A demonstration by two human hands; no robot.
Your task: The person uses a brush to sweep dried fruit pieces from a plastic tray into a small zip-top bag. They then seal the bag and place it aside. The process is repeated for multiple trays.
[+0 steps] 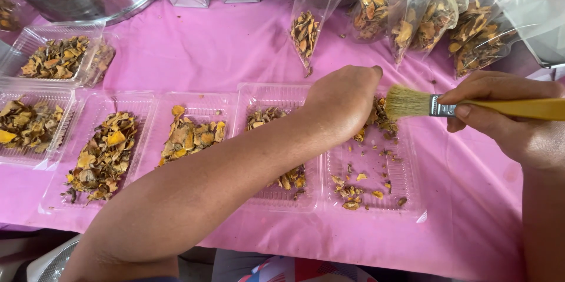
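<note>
- Clear plastic trays (141, 102), thin and ribbed, lie in a row on the pink cloth (223, 46), holding dry orange-brown chips (106, 152).
- The left hand (344, 102) is curled over the rightmost tray (406, 193); what it grips I cannot tell.
- The right hand (506, 114) closes firmly around a yellow-handled brush (432, 105), its pale bristles beside the left hand.
- To the right the cloth is bare.

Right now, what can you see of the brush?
The brush has pale straw-coloured bristles, a silvery metal ferrule and a yellow, wooden-looking handle. It lies nearly level, bristles pointing left. The right hand grips it at ferrule and handle. Its bristle tips meet the fisted left hand above a clear plastic tray.
</note>
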